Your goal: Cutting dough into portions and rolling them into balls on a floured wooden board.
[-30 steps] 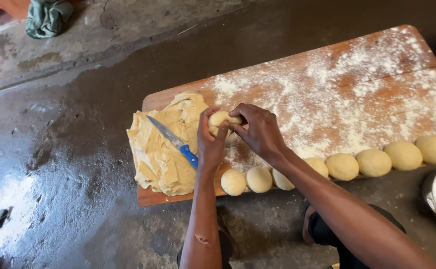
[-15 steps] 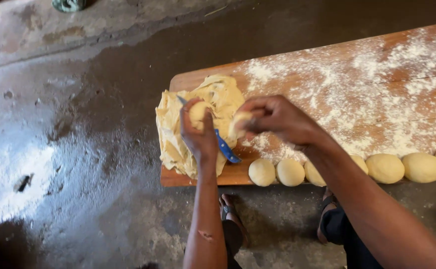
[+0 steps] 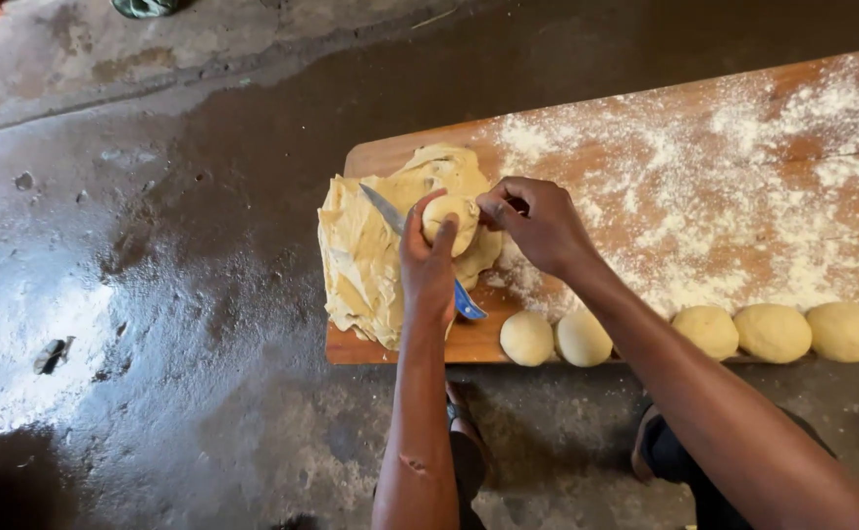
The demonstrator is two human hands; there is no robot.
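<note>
My left hand (image 3: 427, 263) cups a small round dough ball (image 3: 452, 218) above the left end of a floured wooden board (image 3: 704, 186). Just to the right of the ball, my right hand (image 3: 539, 224) has its fingers pinched together, fingertips close to the ball. Under both hands lies a large flat mass of yellow dough (image 3: 370, 245). A knife with a blue handle (image 3: 419, 250) rests on that mass, partly hidden by my left hand.
Several finished dough balls (image 3: 704, 329) line the board's near edge, running right. The board lies on a dark, wet-looking concrete floor (image 3: 155, 294). My feet in sandals (image 3: 464, 427) show below the board. A green cloth (image 3: 145, 8) lies at the top edge.
The view has shifted so the board sits further right. My left hand now holds the ball alone, and my right hand has drawn slightly away from it.
</note>
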